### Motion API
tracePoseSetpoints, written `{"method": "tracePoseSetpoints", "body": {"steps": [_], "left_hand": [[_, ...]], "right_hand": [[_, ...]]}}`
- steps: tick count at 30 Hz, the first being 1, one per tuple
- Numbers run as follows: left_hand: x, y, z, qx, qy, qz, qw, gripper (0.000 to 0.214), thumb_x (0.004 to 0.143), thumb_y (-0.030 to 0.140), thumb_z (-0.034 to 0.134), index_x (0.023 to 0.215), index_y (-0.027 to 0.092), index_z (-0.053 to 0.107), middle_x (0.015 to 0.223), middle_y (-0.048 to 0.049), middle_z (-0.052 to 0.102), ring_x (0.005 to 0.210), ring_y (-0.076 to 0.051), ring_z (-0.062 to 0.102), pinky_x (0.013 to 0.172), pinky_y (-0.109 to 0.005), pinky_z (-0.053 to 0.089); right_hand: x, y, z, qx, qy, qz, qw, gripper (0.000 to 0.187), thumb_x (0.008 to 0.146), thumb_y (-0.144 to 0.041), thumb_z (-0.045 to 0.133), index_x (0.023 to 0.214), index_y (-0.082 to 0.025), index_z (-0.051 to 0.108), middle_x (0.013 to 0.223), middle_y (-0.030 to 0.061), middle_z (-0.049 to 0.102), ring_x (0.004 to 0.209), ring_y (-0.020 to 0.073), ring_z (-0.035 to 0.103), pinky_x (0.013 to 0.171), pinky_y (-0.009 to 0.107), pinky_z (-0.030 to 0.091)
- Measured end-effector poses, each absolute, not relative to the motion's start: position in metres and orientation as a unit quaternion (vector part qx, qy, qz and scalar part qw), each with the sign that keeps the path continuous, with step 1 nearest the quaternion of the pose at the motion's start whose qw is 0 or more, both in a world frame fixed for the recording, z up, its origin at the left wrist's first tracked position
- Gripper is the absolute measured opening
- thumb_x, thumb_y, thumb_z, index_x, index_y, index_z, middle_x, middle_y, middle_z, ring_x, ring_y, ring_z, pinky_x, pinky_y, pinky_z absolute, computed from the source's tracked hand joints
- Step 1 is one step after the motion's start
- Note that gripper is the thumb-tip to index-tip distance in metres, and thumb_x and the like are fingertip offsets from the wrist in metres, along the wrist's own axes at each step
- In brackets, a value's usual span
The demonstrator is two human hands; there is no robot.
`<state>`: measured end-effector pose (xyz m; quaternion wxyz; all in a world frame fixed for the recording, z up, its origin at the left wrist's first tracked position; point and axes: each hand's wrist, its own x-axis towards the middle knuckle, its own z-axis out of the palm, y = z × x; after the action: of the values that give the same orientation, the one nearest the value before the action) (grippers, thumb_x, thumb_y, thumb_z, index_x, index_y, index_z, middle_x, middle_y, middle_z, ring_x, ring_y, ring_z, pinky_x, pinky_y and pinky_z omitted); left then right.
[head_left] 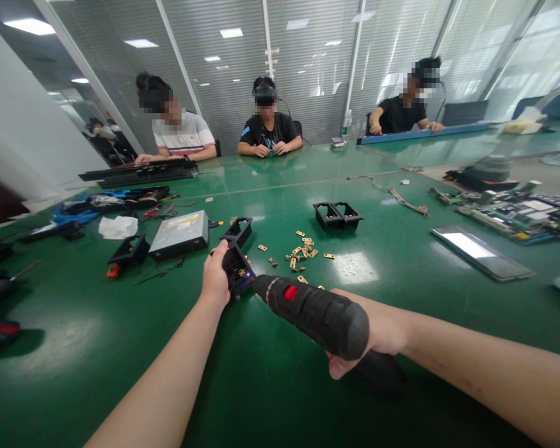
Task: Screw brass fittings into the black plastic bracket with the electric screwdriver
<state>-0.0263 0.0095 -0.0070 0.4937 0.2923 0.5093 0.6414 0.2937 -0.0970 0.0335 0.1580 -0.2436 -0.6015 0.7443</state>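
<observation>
Your left grip [216, 274] was closed around the left side of a black frame [233, 262], probably to brace it against the driver's push and twist while leaving its inside open to the tool. Whether the frame rested on the green surface [98, 348] or hung just above it, you could not have told from this view.

Your right grip [385, 326] was wrapped round the handle of a power driver [310, 311], whose nose slanted left to meet the frame's near right side. A brass piece [241, 273] showed inside; whether the bit had seated in a screw was too small to tell.

Loose brass plates [302, 252] and screws [272, 262] lay scattered just beyond the driver, seemingly kept near for easy picking. A two-bay frame [340, 219] stood farther back, apart from the hardware, while a silver drive box [180, 233] sat left of your work.
</observation>
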Motion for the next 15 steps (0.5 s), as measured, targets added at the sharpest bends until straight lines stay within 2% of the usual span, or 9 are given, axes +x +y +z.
{"method": "tracePoseSetpoints", "body": {"steps": [3, 11, 15], "left_hand": [[-0.0260, 0.0092, -0.0060, 0.291, 0.508, 0.642, 0.496, 0.045, 0.100, 0.063, 0.093, 0.105, 0.027, 0.066, 0.081, -0.0042, 0.080, 0.070, -0.030, 0.084, 0.060, -0.036, 0.069], [-0.0258, 0.0086, -0.0049, 0.291, 0.511, 0.640, 0.495, 0.044, 0.101, 0.062, 0.092, 0.104, 0.027, 0.067, 0.083, -0.0050, 0.082, 0.069, -0.028, 0.083, 0.060, -0.036, 0.069], [-0.0240, 0.0086, -0.0047, 0.293, 0.512, 0.642, 0.490, 0.039, 0.103, 0.060, 0.088, 0.104, 0.026, 0.068, 0.081, -0.0059, 0.081, 0.067, -0.028, 0.081, 0.059, -0.035, 0.067]], "right_hand": [[0.2936, -0.0976, 0.0359, -0.252, -0.601, 0.742, 0.157, 0.069, 0.065, -0.045, 0.132, 0.120, -0.020, 0.098, 0.080, -0.0033, 0.085, 0.074, 0.0223, 0.081, 0.072, 0.032, 0.063], [0.2923, -0.0980, 0.0383, -0.239, -0.613, 0.736, 0.161, 0.077, 0.067, -0.045, 0.131, 0.133, -0.023, 0.099, 0.081, -0.0040, 0.085, 0.071, 0.0206, 0.078, 0.069, 0.031, 0.063], [0.2924, -0.0985, 0.0363, -0.239, -0.608, 0.739, 0.164, 0.076, 0.066, -0.047, 0.132, 0.130, -0.023, 0.100, 0.081, -0.0037, 0.084, 0.069, 0.0200, 0.077, 0.067, 0.031, 0.062]]}}
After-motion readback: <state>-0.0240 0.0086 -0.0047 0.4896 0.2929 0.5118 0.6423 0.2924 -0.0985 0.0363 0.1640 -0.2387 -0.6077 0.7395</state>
